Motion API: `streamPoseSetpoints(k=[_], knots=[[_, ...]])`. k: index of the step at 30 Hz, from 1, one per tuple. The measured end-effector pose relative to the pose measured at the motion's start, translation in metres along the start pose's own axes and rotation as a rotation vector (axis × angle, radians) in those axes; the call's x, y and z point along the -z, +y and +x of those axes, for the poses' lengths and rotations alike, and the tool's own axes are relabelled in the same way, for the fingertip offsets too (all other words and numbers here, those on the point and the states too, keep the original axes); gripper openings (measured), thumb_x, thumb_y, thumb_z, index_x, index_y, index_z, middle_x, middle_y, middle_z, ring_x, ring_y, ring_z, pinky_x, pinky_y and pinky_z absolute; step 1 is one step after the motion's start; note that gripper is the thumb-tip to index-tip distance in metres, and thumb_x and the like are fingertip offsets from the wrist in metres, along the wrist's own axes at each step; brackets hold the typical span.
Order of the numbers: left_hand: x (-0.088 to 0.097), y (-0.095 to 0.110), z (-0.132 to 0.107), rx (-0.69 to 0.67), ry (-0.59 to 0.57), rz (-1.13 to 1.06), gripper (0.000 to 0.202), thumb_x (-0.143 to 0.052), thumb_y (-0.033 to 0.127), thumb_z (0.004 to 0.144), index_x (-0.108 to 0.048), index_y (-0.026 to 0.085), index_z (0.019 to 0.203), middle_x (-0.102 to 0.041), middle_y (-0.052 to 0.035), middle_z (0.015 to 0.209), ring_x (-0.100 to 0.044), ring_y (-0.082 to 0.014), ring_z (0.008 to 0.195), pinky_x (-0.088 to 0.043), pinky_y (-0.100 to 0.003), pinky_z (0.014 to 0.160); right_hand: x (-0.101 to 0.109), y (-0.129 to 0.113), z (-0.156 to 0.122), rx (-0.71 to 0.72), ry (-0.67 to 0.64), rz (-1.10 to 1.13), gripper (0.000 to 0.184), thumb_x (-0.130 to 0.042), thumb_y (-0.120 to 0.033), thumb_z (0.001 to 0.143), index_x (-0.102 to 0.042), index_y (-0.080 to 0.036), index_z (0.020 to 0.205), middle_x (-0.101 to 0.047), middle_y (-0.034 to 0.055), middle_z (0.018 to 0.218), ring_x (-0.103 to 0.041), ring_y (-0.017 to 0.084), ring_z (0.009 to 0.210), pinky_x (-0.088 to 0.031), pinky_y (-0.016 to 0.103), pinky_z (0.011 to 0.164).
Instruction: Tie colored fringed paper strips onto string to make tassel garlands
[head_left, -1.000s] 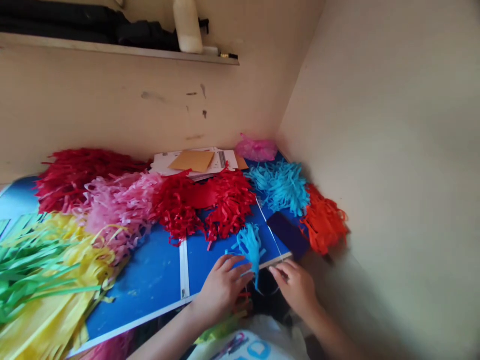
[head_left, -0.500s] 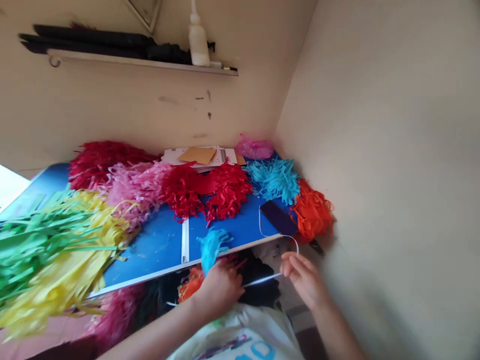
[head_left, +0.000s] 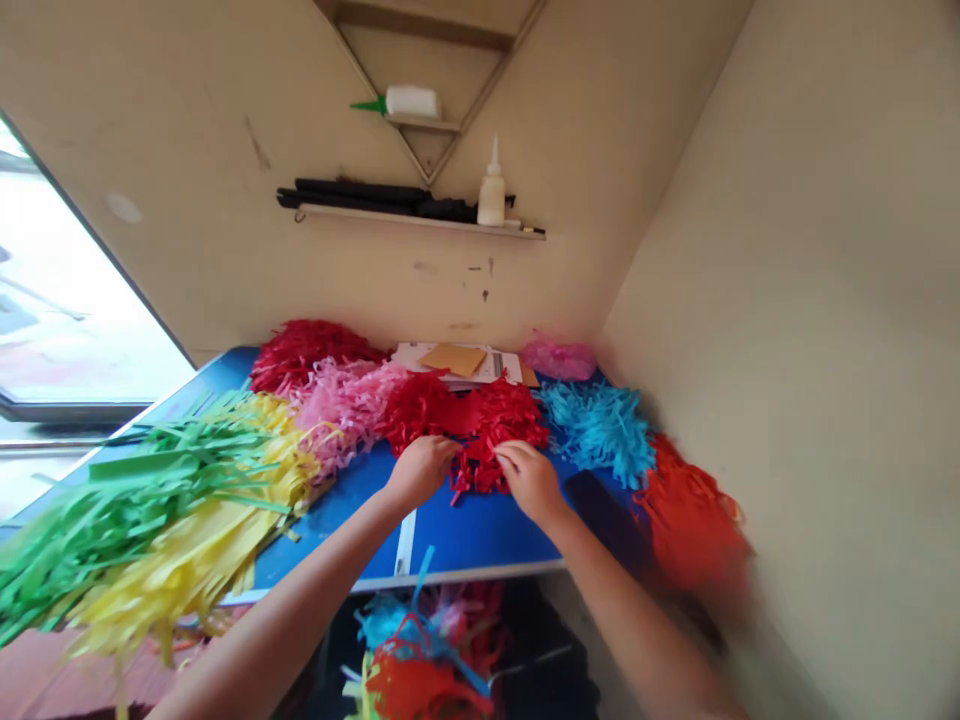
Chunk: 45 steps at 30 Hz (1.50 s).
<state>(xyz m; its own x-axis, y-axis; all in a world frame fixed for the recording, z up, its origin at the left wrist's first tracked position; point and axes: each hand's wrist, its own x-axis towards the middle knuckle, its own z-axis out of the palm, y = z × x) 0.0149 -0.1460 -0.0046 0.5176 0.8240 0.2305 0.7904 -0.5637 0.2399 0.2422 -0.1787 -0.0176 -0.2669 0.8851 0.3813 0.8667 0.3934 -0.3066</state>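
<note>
the far side is a cream painted wall (head_left: 225,250) with some dark scuff marks, and it meets a second cream wall (head_left: 787,300) at the right corner. on the far wall hangs a narrow pale shelf (head_left: 420,221) with a white plastic bottle (head_left: 491,190), and above is a small triangular wooden corner shelf (head_left: 424,122). at left, a bright window (head_left: 67,300) gives daylight over a long blue table top (head_left: 480,545).

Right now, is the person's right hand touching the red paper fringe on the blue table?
Touching. The head view shows the right hand lying on top of the red paper fringe, with the fingers over its strips.
</note>
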Motion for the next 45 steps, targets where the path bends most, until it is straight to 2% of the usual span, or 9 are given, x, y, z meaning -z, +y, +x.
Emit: streamPoseSetpoints(k=[3,6,12,19,24,30,37,41,45], knots=[[-0.014,-0.033,0.059,0.036,-0.014,0.076,0.031,-0.05,0.016,0.088,-0.068,0.018,0.114,-0.07,-0.0128,0.114,-0.063,-0.0238,0.109,-0.044,-0.035,0.098,-0.038,-0.004,0.088,0.117,-0.122,-0.044,0.035,-0.043,-0.012,0.093,-0.064,-0.017,0.121,-0.065,0.0098,0.124,-0.058,0.018,0.114,-0.042,0.03,0.1],[-0.032,-0.063,0.071,0.093,-0.031,0.141,0.032,-0.057,0.021,0.085,-0.067,0.014,0.115,-0.067,-0.0174,0.118,-0.061,-0.0298,0.111,-0.046,-0.041,0.094,-0.06,0.019,0.121,0.168,-0.244,-0.109,0.023,-0.058,-0.013,0.085,-0.072,-0.013,0.104,-0.072,0.0128,0.107,-0.062,0.023,0.106,-0.041,0.034,0.096],[-0.044,-0.075,0.064,0.085,-0.012,0.151,0.031,-0.053,0.037,0.09,-0.069,0.018,0.109,-0.067,-0.0147,0.117,-0.054,-0.0308,0.115,-0.038,-0.046,0.099,-0.074,0.057,0.12,0.14,-0.317,-0.15,0.024,-0.049,-0.019,0.095,-0.073,-0.021,0.101,-0.073,0.008,0.106,-0.061,0.02,0.104,-0.034,0.036,0.093],[-0.038,-0.062,0.108,-0.004,0.001,0.106,0.028,-0.058,0.041,0.087,-0.071,0.023,0.103,-0.071,-0.0096,0.104,-0.053,-0.0293,0.108,-0.033,-0.046,0.097,-0.063,0.065,0.142,0.049,-0.273,-0.127,0.015,-0.059,-0.025,0.089,-0.074,-0.023,0.092,-0.074,0.0042,0.099,-0.062,0.02,0.098,-0.036,0.034,0.086],[-0.041,-0.072,0.129,0.017,-0.038,0.051,0.015,-0.057,0.022,0.084,-0.07,0.019,0.089,-0.07,-0.0093,0.094,-0.06,-0.0244,0.096,-0.04,-0.037,0.086,-0.057,0.033,0.117,0.061,-0.258,-0.14,0.027,-0.045,-0.026,0.097,-0.068,-0.02,0.109,-0.069,0.011,0.11,-0.06,0.024,0.103,-0.037,0.038,0.091],[-0.041,-0.074,0.143,0.057,-0.035,-0.001,0.013,-0.06,0.014,0.077,-0.071,0.017,0.085,-0.071,-0.0124,0.087,-0.063,-0.0269,0.097,-0.041,-0.039,0.09,-0.089,-0.024,0.102,0.009,-0.365,-0.244,0.032,-0.052,-0.027,0.092,-0.067,-0.005,0.11,-0.067,0.0224,0.107,-0.062,0.031,0.099,-0.043,0.04,0.085],[0.013,-0.102,0.166,0.411,0.347,-0.111,0.038,-0.049,0.007,0.072,-0.072,0.016,0.102,-0.075,-0.0085,0.094,-0.068,-0.021,0.086,-0.05,-0.029,0.076,-0.097,-0.027,0.111,-0.095,-0.362,-0.303,0.052,-0.058,-0.045,0.089,-0.064,-0.002,0.117,-0.064,0.0278,0.116,-0.057,0.037,0.111,-0.03,0.05,0.102],[0.076,-0.132,0.15,0.604,0.665,-0.147,0.044,-0.042,0.007,0.072,-0.067,0.003,0.109,-0.074,-0.0096,0.085,-0.067,-0.0182,0.069,-0.053,-0.027,0.063,-0.09,-0.018,0.112,-0.086,-0.338,-0.25,0.051,-0.056,-0.046,0.09,-0.064,-0.005,0.117,-0.065,0.0247,0.116,-0.056,0.033,0.113,-0.026,0.048,0.104],[0.155,-0.133,0.098,0.627,0.969,-0.057,0.046,-0.038,0.008,0.082,-0.058,0.006,0.124,-0.068,-0.009,0.114,-0.064,-0.0206,0.101,-0.052,-0.034,0.085,-0.074,-0.012,0.122,-0.1,-0.332,-0.175,0.041,-0.061,-0.043,0.088,-0.07,-0.008,0.107,-0.068,0.0226,0.11,-0.058,0.033,0.11,-0.028,0.048,0.104]])
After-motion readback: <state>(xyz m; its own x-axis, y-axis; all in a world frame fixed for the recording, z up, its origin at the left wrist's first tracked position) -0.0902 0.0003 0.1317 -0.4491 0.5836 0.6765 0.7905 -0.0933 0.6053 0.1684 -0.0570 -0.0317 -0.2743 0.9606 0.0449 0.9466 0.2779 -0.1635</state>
